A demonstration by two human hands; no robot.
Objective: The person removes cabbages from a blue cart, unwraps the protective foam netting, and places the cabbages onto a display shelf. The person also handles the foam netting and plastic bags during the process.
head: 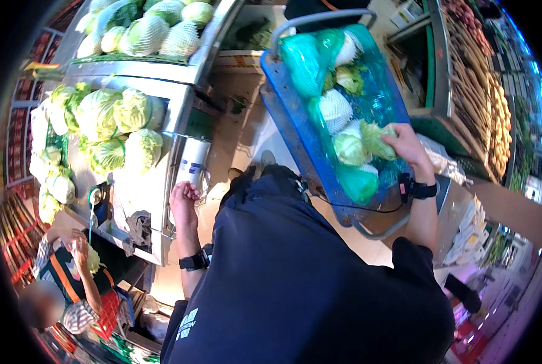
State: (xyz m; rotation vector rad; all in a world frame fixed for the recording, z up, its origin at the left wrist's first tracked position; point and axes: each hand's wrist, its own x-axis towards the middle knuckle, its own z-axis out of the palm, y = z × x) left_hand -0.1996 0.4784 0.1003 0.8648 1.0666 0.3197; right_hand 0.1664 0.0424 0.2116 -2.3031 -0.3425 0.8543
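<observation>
My right hand (406, 144) grips pale green cabbage leaves (375, 139) above a blue cart (289, 132) lined with a green plastic bag (385, 91). Just left of those leaves lies a light green cabbage (350, 149). White foam-netted produce (335, 110) is further up in the bag. On the other side, my left hand (184, 198) has its fingers curled at the lower end of a white plastic roll (192, 157) beside the metal counter. Whether those fingers pinch anything is unclear.
Several cabbages (100, 113) sit on the metal counter (116, 191), with a tape dispenser (96, 198) near its front. Foam-netted cabbages (143, 34) fill the stand behind. At lower left a person (70, 273) handles a cabbage. Long roots (464, 68) lie on the right-hand stand.
</observation>
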